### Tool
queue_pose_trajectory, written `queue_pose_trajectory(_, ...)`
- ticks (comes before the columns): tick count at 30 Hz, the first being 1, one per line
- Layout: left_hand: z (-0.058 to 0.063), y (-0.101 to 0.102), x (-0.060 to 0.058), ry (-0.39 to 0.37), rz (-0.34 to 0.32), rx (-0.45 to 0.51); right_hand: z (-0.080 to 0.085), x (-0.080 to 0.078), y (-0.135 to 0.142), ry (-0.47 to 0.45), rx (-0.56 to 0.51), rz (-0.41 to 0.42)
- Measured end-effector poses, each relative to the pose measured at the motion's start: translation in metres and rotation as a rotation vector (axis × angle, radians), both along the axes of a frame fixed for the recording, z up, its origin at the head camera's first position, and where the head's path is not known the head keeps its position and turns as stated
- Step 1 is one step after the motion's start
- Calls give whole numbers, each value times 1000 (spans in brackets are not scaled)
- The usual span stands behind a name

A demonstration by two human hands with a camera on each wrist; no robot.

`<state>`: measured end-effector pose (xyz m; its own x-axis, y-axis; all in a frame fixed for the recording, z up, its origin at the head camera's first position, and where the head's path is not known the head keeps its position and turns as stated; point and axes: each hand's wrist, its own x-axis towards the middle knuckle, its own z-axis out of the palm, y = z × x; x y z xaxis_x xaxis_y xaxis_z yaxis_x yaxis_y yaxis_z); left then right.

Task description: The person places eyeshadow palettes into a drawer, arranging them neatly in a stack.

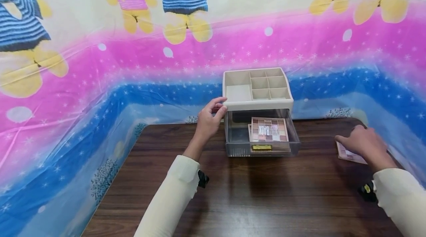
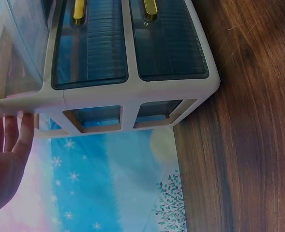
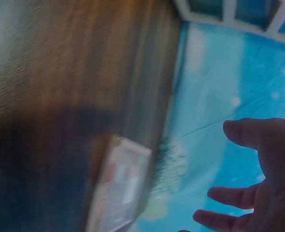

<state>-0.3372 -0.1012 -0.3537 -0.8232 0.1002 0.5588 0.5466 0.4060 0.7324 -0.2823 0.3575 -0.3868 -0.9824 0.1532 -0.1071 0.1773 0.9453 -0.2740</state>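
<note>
A white cosmetics organizer [image 1: 257, 104] stands at the table's back, its clear top drawer [image 1: 239, 149] pulled out. Inside that drawer lie eyeshadow palettes [image 1: 269, 129], at least two, one over another. My left hand [image 1: 208, 120] touches the organizer's left side near the upper front corner. In the left wrist view its extended fingers [image 2: 10, 135] meet the white frame. Over at the right my right hand [image 1: 367, 142] hovers above another eyeshadow palette [image 1: 349, 154] on the table. Its fingers are spread, apart from the palette [image 3: 120, 186] in the blurred right wrist view.
Open compartments [image 1: 267, 83] form the organizer's top. Two lower drawers [image 2: 169, 48] with gold handles are closed. The brown wooden table [image 1: 239, 200] reaches back to a patterned cloth [image 1: 179, 100] hanging behind and around it.
</note>
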Motion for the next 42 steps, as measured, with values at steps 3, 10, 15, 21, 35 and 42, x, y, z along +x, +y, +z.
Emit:
queue_pose_trajectory(3, 0, -1, 0, 2, 0, 1, -16, -2, 7, -25, -12, -92)
queue_pose_trajectory(10, 0, -1, 0, -4, -7, -5, -49, -11, 19, -157, -45, -279)
queue_pose_trajectory(15, 2, -1, -1, 6, -5, -3, -62, -16, 18, -194, -46, -369)
queue_pose_trajectory(21, 2, -1, 0, 2, -6, 3, -75, -21, 16, -226, -33, -398)
queue_pose_trajectory(35, 0, -1, 0, 0, 8, -12, -84, -24, 18, -206, -58, -484)
queue_pose_trajectory(42, 2, 0, 0, -2, 5, 7, -78, -21, 22, -137, -72, -469)
